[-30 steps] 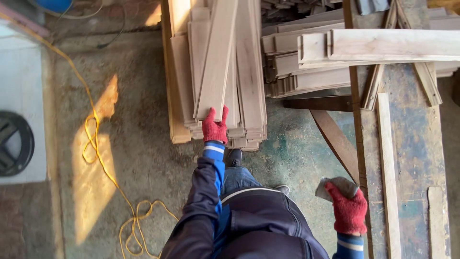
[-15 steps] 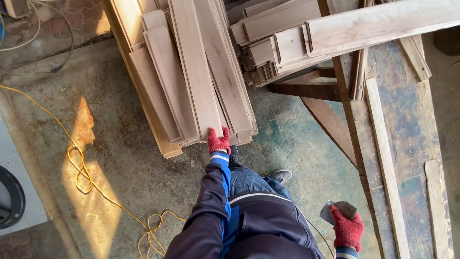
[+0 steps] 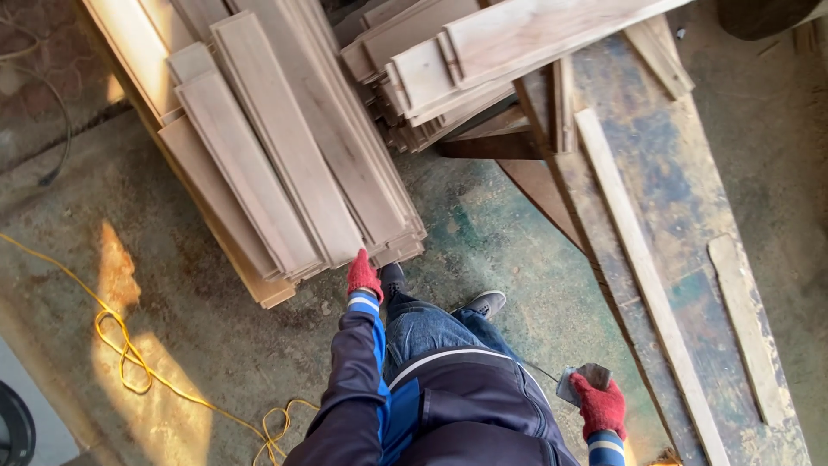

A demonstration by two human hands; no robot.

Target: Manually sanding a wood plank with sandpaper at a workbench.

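Yellow cable (image 3: 129, 362) lies looped on the concrete floor (image 3: 216, 345), well left of the left hand (image 3: 363, 276). Left hand, red glove: grip is closed around the near end of the top plank (image 3: 285, 147), which lies flat on the plank stack (image 3: 259, 181) running up and away from the grip; not lifted clear yet, so removal looks barely begun. Right of that grip, a second pile of boards (image 3: 448, 69). Right hand (image 3: 598, 406), red glove, pinches a small grey pad (image 3: 580, 381), possibly sandpaper; view poor. The counter (image 3: 681, 224) with a loose slat (image 3: 638, 276) stands just right of this grip.
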